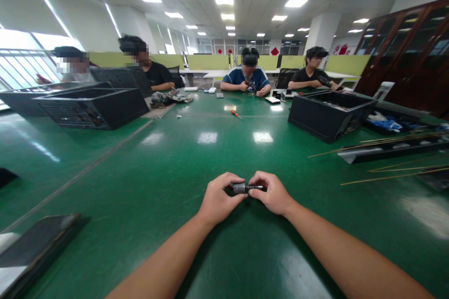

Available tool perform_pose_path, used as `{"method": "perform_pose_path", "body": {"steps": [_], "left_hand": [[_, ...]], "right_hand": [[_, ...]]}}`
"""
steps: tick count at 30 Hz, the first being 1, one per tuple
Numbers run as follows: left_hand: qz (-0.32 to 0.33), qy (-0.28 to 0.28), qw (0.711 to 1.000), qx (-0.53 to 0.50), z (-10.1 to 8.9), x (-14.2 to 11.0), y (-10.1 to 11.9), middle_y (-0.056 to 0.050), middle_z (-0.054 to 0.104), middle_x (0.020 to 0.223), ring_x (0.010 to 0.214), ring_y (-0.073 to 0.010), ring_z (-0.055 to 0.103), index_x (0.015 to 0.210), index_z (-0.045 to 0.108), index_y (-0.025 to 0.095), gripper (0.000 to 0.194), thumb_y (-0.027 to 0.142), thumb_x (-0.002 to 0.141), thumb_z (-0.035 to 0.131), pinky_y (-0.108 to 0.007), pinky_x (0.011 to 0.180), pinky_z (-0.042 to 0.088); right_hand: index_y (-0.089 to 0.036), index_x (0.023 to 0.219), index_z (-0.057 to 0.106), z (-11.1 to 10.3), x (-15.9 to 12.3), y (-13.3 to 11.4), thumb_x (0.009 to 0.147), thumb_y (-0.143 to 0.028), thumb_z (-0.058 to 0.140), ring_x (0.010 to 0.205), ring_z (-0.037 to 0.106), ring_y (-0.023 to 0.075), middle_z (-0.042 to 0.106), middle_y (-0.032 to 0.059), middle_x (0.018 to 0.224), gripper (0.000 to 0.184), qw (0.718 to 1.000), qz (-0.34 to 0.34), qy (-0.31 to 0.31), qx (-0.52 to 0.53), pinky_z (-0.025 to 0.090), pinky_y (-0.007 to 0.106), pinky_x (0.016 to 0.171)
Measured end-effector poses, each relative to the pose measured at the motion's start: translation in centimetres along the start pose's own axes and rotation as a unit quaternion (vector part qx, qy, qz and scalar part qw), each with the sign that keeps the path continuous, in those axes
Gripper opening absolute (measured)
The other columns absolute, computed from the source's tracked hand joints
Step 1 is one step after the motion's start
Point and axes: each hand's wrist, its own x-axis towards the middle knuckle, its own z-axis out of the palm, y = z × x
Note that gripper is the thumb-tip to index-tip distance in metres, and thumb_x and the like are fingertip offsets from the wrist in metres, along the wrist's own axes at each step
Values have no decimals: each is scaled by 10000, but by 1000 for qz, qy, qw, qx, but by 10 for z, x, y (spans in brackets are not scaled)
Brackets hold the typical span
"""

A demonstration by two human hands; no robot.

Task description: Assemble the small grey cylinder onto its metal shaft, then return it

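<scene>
A small grey metal cylinder with a thin ridged shaft (240, 188) lies level between my two hands, just above the green table. My left hand (219, 198) grips its thick end between thumb and fingers. On the other side, my right hand (273, 194) pinches the thin shaft, whose bright tip shows between thumb and forefinger. I cannot make out the part's exact kind. Both forearms reach in from the bottom edge of the view.
Black computer cases (93, 110) stand at the left, and another black case (326, 114) at the right. Thin brass-coloured rods (386, 176) jut in from the right. An orange screwdriver (235, 113) lies farther off. A dark flat panel (40, 240) is at lower left. Several people sit beyond.
</scene>
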Motion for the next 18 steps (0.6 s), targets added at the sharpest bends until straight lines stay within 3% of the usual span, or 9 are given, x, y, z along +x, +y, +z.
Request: {"method": "perform_pose_path", "body": {"steps": [18], "left_hand": [[5, 4, 1000, 1, -1, 0, 1, -46, 703, 880, 821, -181, 662, 896, 697, 197, 230, 170, 679, 769, -304, 736, 522]], "right_hand": [[-174, 752, 610, -3, 1, -1, 699, -196, 647, 660, 542, 144, 602, -10, 710, 69, 1000, 17, -1, 5, 429, 263, 651]]}}
